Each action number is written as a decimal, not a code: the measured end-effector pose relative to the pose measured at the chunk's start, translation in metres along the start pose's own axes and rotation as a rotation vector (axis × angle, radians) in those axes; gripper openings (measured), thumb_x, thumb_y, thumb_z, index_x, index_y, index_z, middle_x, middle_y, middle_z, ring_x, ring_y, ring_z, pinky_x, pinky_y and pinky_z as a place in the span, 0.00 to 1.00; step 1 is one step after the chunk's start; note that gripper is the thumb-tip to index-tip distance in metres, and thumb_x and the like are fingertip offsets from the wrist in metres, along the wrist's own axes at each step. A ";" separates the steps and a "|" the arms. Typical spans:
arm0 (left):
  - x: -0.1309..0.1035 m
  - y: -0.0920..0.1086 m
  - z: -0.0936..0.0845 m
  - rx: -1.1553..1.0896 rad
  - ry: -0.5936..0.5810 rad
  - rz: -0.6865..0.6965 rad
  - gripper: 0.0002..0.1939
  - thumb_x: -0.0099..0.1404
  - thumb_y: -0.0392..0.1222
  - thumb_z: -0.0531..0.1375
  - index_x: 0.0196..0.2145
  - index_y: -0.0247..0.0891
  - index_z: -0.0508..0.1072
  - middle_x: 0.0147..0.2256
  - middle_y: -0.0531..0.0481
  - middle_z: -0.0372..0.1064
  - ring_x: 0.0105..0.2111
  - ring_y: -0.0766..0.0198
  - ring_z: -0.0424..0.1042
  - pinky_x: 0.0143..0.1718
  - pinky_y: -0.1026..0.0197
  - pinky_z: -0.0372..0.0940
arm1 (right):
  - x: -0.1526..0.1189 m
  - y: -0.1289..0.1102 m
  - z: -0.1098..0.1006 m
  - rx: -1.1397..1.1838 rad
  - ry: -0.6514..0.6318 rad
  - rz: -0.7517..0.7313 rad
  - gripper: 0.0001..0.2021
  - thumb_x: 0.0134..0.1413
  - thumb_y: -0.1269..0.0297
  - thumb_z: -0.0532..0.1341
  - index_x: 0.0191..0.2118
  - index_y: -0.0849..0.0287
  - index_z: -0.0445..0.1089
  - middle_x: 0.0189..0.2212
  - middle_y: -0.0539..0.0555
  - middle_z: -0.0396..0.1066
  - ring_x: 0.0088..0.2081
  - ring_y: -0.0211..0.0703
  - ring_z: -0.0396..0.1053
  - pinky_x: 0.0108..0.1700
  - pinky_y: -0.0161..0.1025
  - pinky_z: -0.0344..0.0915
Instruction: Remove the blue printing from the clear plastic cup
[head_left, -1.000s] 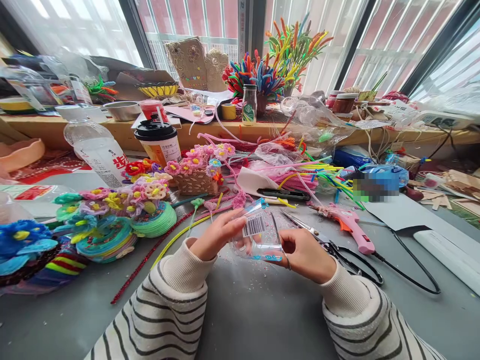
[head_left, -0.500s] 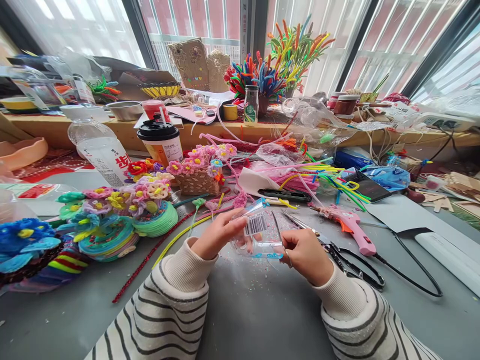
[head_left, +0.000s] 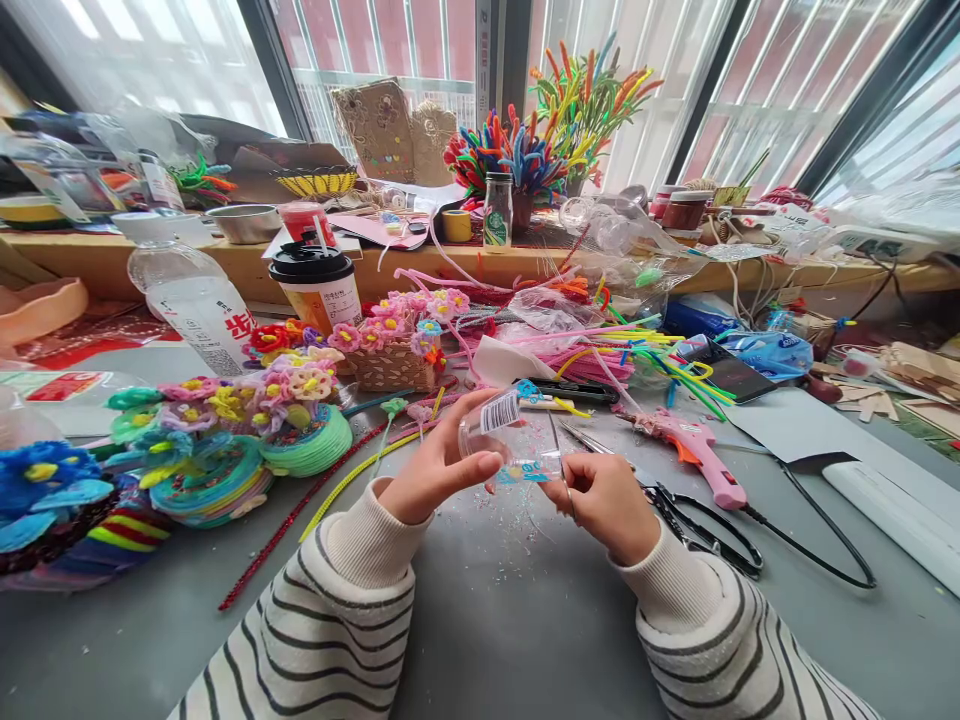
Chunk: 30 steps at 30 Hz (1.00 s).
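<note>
Fingers of my left hand (head_left: 442, 462) wrap round a clear plastic cup piece (head_left: 525, 440) with a barcode label and blue print, held above the grey table. At its right edge my right hand (head_left: 604, 500) is closed on small scissors (head_left: 568, 492); a thin blade stands along the plastic, and the handles are mostly hidden by the fingers. Small bright scraps (head_left: 510, 550) lie on the table below the cup piece.
A pink glue gun (head_left: 701, 450) and black-handled pliers (head_left: 705, 530) lie right of my right hand. Pipe cleaners (head_left: 592, 350) are heaped behind. Flower-decorated pots (head_left: 307, 440), a lidded coffee cup (head_left: 319, 290) and a bottle (head_left: 195, 300) stand left.
The cup piece has turned in my left hand, its barcode now tilted and higher up. My left thumb has moved lower across it. The right hand stays closed on the scissors at its edge.
</note>
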<state>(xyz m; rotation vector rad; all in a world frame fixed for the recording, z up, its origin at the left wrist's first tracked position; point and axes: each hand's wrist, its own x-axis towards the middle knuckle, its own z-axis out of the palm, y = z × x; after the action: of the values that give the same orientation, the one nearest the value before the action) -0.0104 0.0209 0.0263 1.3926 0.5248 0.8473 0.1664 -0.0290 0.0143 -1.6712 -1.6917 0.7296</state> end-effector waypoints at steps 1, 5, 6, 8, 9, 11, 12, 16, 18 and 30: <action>0.000 -0.001 -0.001 -0.003 -0.005 0.012 0.32 0.49 0.53 0.61 0.49 0.44 0.56 0.43 0.43 0.63 0.31 0.63 0.67 0.23 0.66 0.60 | 0.000 0.000 0.000 0.003 0.000 -0.004 0.19 0.40 0.52 0.54 0.10 0.57 0.50 0.09 0.46 0.54 0.15 0.31 0.51 0.20 0.31 0.51; 0.001 -0.003 -0.002 0.013 0.007 0.032 0.31 0.47 0.55 0.62 0.46 0.42 0.58 0.40 0.44 0.65 0.29 0.64 0.67 0.25 0.65 0.59 | -0.002 -0.001 0.000 0.053 -0.009 -0.021 0.22 0.39 0.48 0.54 0.11 0.57 0.48 0.09 0.45 0.49 0.16 0.30 0.47 0.19 0.31 0.47; 0.001 -0.003 -0.001 0.018 0.006 0.024 0.31 0.46 0.54 0.62 0.46 0.42 0.58 0.40 0.44 0.66 0.29 0.64 0.67 0.25 0.64 0.59 | -0.002 -0.002 0.000 0.065 -0.015 -0.027 0.22 0.39 0.47 0.54 0.11 0.57 0.48 0.10 0.45 0.49 0.16 0.30 0.46 0.19 0.31 0.46; 0.001 -0.002 -0.001 0.020 0.009 0.009 0.31 0.46 0.54 0.62 0.46 0.42 0.59 0.39 0.45 0.66 0.28 0.64 0.68 0.26 0.64 0.59 | -0.002 -0.001 0.001 0.070 -0.018 -0.036 0.23 0.39 0.47 0.54 0.11 0.57 0.47 0.10 0.45 0.49 0.16 0.30 0.46 0.19 0.31 0.46; 0.000 -0.002 -0.001 0.017 0.012 0.005 0.31 0.46 0.55 0.62 0.45 0.41 0.59 0.39 0.45 0.66 0.28 0.64 0.67 0.27 0.63 0.59 | -0.002 -0.001 0.001 0.067 -0.014 -0.038 0.22 0.39 0.47 0.54 0.11 0.57 0.47 0.10 0.45 0.49 0.16 0.30 0.46 0.19 0.31 0.46; 0.000 -0.002 -0.001 0.008 0.023 0.003 0.31 0.46 0.55 0.62 0.45 0.41 0.60 0.38 0.45 0.67 0.28 0.64 0.67 0.28 0.62 0.59 | -0.002 -0.001 0.001 0.054 0.005 -0.045 0.22 0.39 0.50 0.55 0.11 0.58 0.47 0.09 0.44 0.48 0.16 0.30 0.46 0.19 0.31 0.46; 0.000 -0.001 -0.001 0.004 0.028 0.002 0.31 0.46 0.55 0.62 0.44 0.40 0.60 0.38 0.45 0.67 0.28 0.64 0.67 0.28 0.62 0.59 | -0.002 0.000 0.001 0.048 0.017 -0.050 0.21 0.39 0.51 0.55 0.11 0.58 0.47 0.09 0.44 0.48 0.16 0.30 0.46 0.19 0.31 0.46; 0.000 0.000 -0.002 0.001 0.052 -0.009 0.31 0.45 0.55 0.62 0.44 0.38 0.60 0.38 0.44 0.67 0.28 0.65 0.66 0.28 0.63 0.58 | -0.002 0.000 0.002 0.026 0.075 -0.078 0.21 0.40 0.54 0.55 0.10 0.58 0.47 0.07 0.44 0.48 0.14 0.29 0.45 0.18 0.31 0.47; 0.001 0.000 -0.002 0.009 0.055 -0.017 0.32 0.45 0.56 0.62 0.45 0.39 0.60 0.38 0.44 0.67 0.28 0.65 0.65 0.26 0.64 0.57 | -0.002 0.001 0.002 0.028 0.083 -0.086 0.21 0.41 0.55 0.55 0.09 0.58 0.46 0.07 0.43 0.48 0.14 0.29 0.45 0.18 0.31 0.47; 0.000 0.000 -0.002 0.050 0.023 -0.011 0.31 0.45 0.56 0.62 0.44 0.39 0.60 0.36 0.45 0.68 0.26 0.68 0.64 0.25 0.65 0.54 | 0.000 0.002 -0.002 -0.003 0.066 -0.099 0.22 0.39 0.53 0.55 0.10 0.57 0.45 0.08 0.43 0.45 0.15 0.29 0.43 0.18 0.31 0.44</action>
<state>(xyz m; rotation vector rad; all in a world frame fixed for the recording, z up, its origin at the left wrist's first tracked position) -0.0120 0.0222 0.0264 1.4254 0.5742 0.8476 0.1693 -0.0295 0.0143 -1.5844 -1.7169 0.6191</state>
